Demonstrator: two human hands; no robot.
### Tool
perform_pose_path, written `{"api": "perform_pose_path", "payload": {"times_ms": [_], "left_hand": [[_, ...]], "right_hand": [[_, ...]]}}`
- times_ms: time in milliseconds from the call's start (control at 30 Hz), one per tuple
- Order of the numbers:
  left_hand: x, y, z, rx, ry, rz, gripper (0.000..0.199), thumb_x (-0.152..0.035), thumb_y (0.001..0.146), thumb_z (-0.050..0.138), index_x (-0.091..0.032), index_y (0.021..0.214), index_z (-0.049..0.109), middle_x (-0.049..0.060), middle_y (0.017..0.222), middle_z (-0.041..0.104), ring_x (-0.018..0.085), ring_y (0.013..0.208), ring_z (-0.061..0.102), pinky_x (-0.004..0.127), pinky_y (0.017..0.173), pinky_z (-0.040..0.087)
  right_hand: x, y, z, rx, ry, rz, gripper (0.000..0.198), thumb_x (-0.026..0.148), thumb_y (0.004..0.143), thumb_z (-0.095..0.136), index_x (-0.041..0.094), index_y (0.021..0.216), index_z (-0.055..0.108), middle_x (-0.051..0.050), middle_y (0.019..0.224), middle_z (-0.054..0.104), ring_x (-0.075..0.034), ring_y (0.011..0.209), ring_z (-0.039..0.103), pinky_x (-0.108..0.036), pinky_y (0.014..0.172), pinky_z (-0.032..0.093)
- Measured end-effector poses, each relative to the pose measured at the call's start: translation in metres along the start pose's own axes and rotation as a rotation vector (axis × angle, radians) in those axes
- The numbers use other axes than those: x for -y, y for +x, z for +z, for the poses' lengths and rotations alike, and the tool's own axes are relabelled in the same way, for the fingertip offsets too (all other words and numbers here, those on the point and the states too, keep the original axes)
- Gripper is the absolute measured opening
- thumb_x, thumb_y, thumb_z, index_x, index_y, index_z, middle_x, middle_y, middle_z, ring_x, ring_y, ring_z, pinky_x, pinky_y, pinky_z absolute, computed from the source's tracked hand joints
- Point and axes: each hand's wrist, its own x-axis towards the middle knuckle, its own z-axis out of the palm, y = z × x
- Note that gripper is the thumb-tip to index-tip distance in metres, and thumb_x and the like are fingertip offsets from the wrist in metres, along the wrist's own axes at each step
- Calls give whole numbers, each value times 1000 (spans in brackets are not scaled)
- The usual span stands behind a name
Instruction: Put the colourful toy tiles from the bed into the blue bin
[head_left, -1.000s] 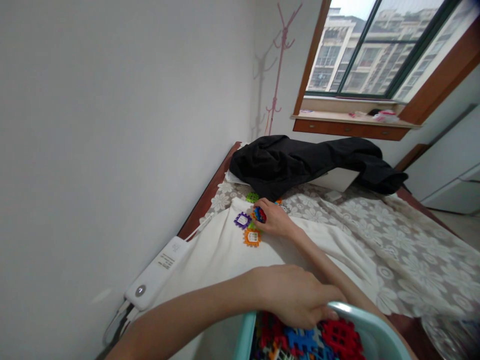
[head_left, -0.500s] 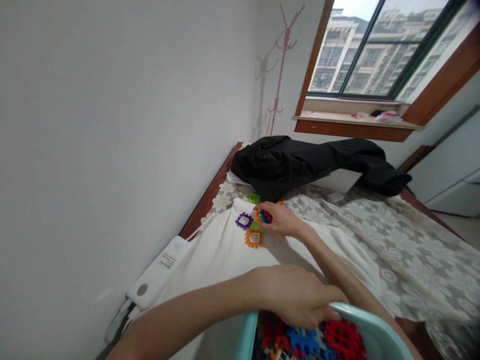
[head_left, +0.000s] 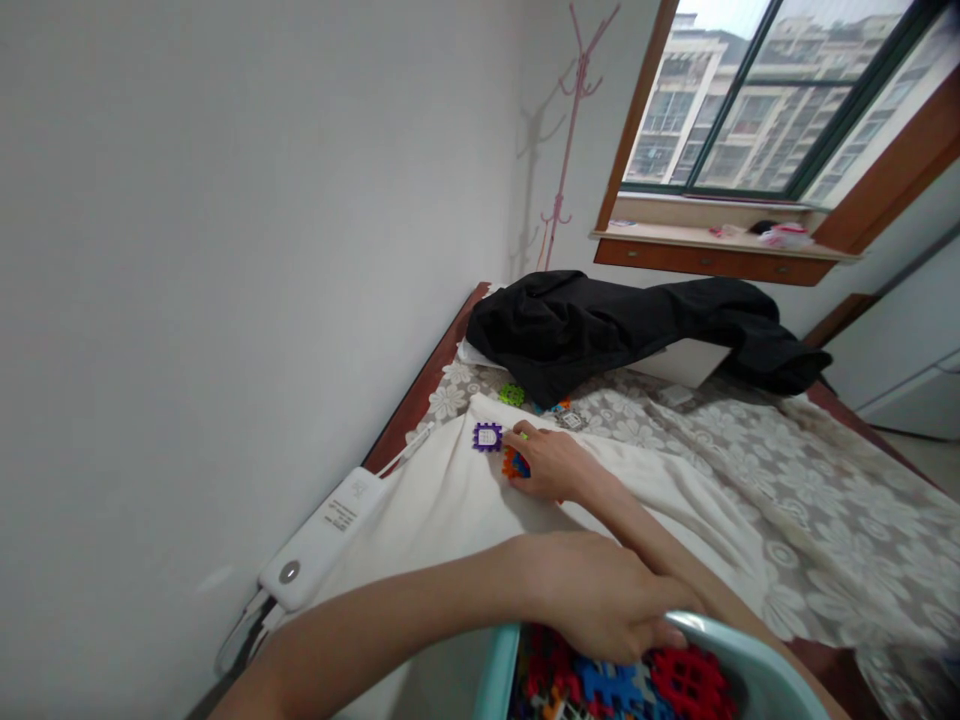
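Observation:
My left hand (head_left: 600, 592) is closed over the rim of a light-teal plastic basin (head_left: 739, 640), its fingers bent over the edge. Inside the basin lie red interlocking plastic blocks (head_left: 686, 683), blue ones (head_left: 611, 682) and other colours. Farther off, my right hand (head_left: 551, 463) is closed low over the white cloth, gripping interlocking blocks (head_left: 516, 463) in orange, blue and red, partly hidden by its fingers. Just left of its fingertips a purple square block (head_left: 487, 437) with a white centre lies flat. A green block (head_left: 511, 394) rests beyond.
A white cloth (head_left: 427, 520) covers part of the flowered bedspread (head_left: 847, 490). Black clothing (head_left: 637, 320) lies across the far end, over a pale flat object (head_left: 686, 360). A white power strip (head_left: 322, 540) with cables sits along the wall at left. A grey-white block (head_left: 571, 420) lies beyond my right hand.
My right hand has moved slightly nearer, and its fingers now cover the spot of the orange block that lay below the purple one. My left hand stays on the basin rim.

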Motion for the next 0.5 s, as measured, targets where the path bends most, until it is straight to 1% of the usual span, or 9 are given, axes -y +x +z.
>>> {"api": "perform_pose_path", "payload": {"times_ms": [100,233,400,500], "left_hand": [[0,0,-1,-11,9,-1,42,-40,103,42,-21,137,57,13,103,77,31,93,75,37,69,50],[-2,-1,-4,10,2,-19,42,-40,103,41,-20,137,57,13,103,77,31,94,74,37,68,50],[-3,-1,-4,30,-12,-29,44,-40,102,40,-21,138,56,12,106,77,31,95,74,37,68,50],[-3,-1,-3,25,-2,-27,43,-40,102,40,-21,138,56,13,105,77,32,94,74,38,68,51]], "right_hand": [[-3,1,-2,-3,-40,51,48,35,86,69,25,131,59,-14,127,66,-31,93,72,-36,75,50],[-6,3,-3,-20,-66,104,44,32,88,65,23,130,57,-14,116,68,-32,90,72,-36,73,48],[-8,2,-4,-12,-58,73,44,35,89,65,23,131,60,-15,119,68,-33,90,73,-37,73,48],[-10,2,-4,-6,-23,83,45,36,88,67,23,131,61,-14,122,67,-31,88,73,-37,75,48]]}}
